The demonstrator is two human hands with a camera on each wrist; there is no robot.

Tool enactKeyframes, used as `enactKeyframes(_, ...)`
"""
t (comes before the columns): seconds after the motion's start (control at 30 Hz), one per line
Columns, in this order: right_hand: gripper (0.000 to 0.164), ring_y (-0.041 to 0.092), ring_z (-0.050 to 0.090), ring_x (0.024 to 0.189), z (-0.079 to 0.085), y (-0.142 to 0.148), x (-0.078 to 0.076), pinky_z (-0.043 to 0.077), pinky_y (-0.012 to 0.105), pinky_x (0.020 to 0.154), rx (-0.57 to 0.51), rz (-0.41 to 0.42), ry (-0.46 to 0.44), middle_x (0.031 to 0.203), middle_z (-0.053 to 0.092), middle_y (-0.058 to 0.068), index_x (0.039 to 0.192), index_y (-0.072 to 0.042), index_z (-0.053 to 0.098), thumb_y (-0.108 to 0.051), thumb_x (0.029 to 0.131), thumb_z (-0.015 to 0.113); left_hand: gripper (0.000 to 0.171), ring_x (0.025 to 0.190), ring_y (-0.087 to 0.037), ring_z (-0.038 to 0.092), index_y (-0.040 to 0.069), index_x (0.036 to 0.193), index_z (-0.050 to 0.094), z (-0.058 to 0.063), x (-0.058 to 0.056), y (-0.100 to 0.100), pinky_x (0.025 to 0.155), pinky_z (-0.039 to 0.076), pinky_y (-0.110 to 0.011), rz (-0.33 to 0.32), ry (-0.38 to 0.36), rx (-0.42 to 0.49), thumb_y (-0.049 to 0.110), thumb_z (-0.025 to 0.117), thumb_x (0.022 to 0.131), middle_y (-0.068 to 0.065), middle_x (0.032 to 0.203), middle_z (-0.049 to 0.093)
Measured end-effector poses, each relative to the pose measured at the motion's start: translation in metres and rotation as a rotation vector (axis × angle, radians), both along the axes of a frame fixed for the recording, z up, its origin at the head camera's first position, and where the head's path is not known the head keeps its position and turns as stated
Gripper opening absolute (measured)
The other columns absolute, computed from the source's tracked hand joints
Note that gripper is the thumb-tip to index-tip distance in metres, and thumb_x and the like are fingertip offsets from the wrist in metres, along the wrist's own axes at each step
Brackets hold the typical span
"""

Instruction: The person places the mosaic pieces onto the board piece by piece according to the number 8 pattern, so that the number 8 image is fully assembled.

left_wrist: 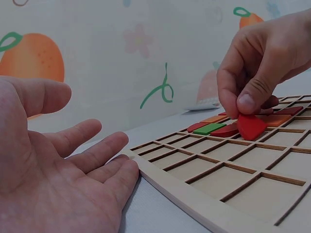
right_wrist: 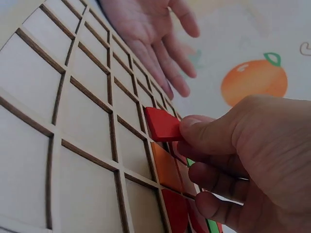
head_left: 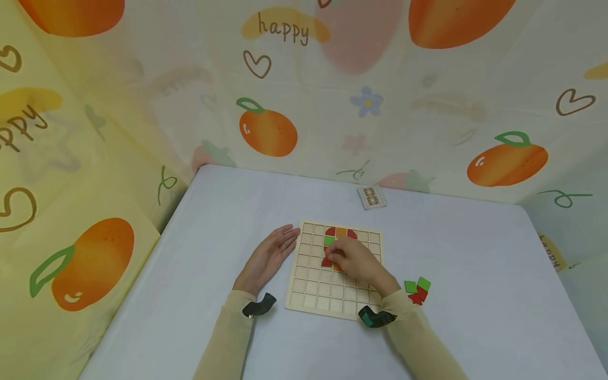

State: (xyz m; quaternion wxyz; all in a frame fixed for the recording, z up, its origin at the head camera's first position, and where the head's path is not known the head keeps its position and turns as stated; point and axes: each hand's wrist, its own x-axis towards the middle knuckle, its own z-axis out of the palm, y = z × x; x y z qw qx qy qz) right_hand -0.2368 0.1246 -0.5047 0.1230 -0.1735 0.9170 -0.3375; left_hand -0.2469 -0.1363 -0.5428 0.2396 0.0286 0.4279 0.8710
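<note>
Downward from the right hand (left_wrist: pixel 265 62) juts a pinched red tile (left_wrist: pixel 251 128).

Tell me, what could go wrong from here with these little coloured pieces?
The right hand pinches a red piece by one end, tilted at the board, so it might slip or land crooked. The hand is close to an orange piece and could nudge it. The right sleeve is near loose green and red pieces and might sweep them aside.
</note>
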Motion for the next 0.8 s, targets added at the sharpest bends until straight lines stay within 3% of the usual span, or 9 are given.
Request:
enactKeyframes(0.47, 0.006, 0.010, 0.053, 0.087, 0.0038, -0.0015, 0.0067, 0.053, 0.031, 0.081, 0.112, 0.050, 0.094, 0.094, 0.065, -0.006, 0.097, -0.017, 0.074, -0.018, 0.097, 0.069, 0.052, 0.154, -0.025, 0.028, 0.006, 0.158, 0.024, -0.0016, -0.0004, 0.0003, 0.127, 0.027, -0.032, 0.013, -0.005, -0.027, 0.025, 0.037, 0.112, -0.015, 0.163, 0.032)
enactKeyframes(0.8, 0.006, 0.008, 0.049, 0.084, 0.0020, -0.0029, 0.0081, 0.049, 0.025, 0.074, 0.173, 0.054, 0.139, 0.091, 0.061, -0.007, 0.096, -0.017, 0.076, -0.019, 0.096, 0.070, 0.055, 0.155, -0.027, 0.026, 0.003, 0.160, 0.018, -0.0032, -0.0013, 0.0000, 0.128, 0.026, -0.033, 0.001, 0.005, -0.010, 0.024, 0.036, 0.112, -0.017, 0.164, 0.029)
